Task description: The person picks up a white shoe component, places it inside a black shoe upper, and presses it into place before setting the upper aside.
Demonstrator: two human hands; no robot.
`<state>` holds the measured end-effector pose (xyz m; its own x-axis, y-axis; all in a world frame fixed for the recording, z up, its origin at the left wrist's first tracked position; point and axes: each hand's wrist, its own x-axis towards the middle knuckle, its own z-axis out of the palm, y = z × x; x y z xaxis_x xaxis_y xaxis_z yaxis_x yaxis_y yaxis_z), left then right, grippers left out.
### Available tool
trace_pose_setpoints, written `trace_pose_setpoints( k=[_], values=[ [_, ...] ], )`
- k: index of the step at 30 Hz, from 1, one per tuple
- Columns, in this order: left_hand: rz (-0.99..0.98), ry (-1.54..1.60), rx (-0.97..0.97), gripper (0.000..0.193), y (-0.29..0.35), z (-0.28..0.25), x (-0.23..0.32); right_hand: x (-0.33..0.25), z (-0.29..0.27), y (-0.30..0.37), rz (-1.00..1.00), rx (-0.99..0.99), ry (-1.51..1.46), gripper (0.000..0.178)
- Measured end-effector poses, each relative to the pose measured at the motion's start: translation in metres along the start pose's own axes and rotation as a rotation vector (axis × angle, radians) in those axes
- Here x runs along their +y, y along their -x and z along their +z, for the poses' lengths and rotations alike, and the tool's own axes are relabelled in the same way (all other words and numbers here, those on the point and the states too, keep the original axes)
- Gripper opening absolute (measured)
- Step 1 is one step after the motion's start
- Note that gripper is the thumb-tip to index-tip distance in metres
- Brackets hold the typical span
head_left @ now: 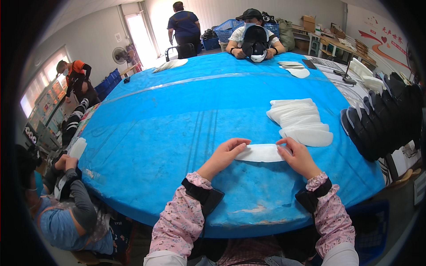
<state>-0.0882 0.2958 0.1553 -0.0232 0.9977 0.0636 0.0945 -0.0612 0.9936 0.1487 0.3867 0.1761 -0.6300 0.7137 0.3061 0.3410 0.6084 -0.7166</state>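
Observation:
Both my hands hold a white oblong pad (261,154) level, just over the blue-covered table (146,133) near its front edge. My left hand (223,156) pinches the pad's left end between thumb and fingers. Closed on the right end is my right hand (301,157), its thumb and fingertips at the upper edge. A fanned pile of similar white pads (297,117) lies just beyond my right hand. I cannot make out what the pad is made of.
A row of nested black caps (381,119) lines the table's right side. Smaller pad piles lie at the far left (171,65) and far right (295,69). Across the table a person handles a black cap (256,42). Another person at the left holds a white pad (78,148).

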Motion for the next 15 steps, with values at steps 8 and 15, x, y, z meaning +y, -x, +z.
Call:
trace_pose_setpoints(
  k=[8,15],
  values=[
    [0.006,-0.02,-0.005,0.032,0.0004,-0.0014,0.0007,0.0017,0.0018,-0.0005,-0.023,0.009,-0.02,0.021],
    [0.002,-0.051,-0.003,0.032,-0.0026,0.0019,0.0005,0.0048,-0.0003,0.0012,-0.01,0.009,-0.003,0.021]
  ],
)
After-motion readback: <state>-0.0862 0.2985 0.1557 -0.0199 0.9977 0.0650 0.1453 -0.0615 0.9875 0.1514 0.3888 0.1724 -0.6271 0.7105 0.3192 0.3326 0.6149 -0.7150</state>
